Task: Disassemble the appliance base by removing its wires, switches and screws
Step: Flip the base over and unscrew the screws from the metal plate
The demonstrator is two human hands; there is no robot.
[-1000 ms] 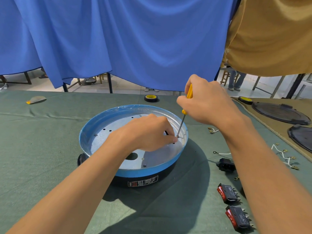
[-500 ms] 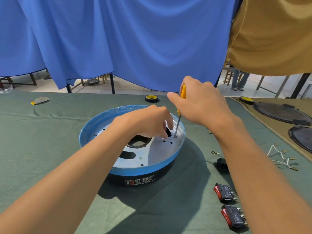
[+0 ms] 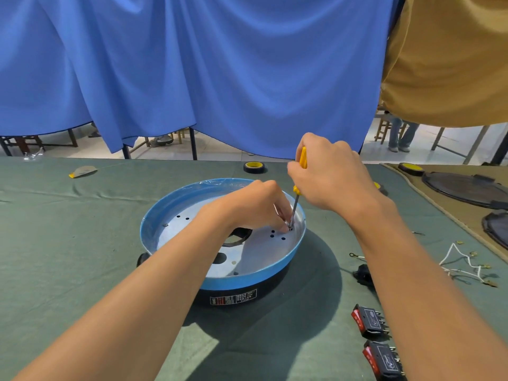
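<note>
The round appliance base (image 3: 154, 229) has a blue rim, a silver metal plate with several holes, and a black underside. It sits on the green cloth. My right hand (image 3: 332, 180) grips a yellow-handled screwdriver (image 3: 302, 158), its tip down on the plate near the right rim. My left hand (image 3: 247, 210) reaches into the base, fingertips pinched at the screwdriver tip; what they hold is hidden. Two red-and-black switches (image 3: 369, 321) (image 3: 383, 360) lie at the lower right. White wires (image 3: 464, 266) with terminals lie to the right.
A black plug part (image 3: 362, 274) and a small ring-terminal wire (image 3: 354, 255) lie right of the base. Tape rolls (image 3: 254, 166) (image 3: 411, 168) sit at the back. Dark round lids (image 3: 464, 188) rest on a tan mat at the far right. A blue curtain hangs behind the table.
The plate has lifted or shifted, exposing a dark opening under my left hand. My left fingers moved down to the screwdriver tip. The view tilted slightly.
</note>
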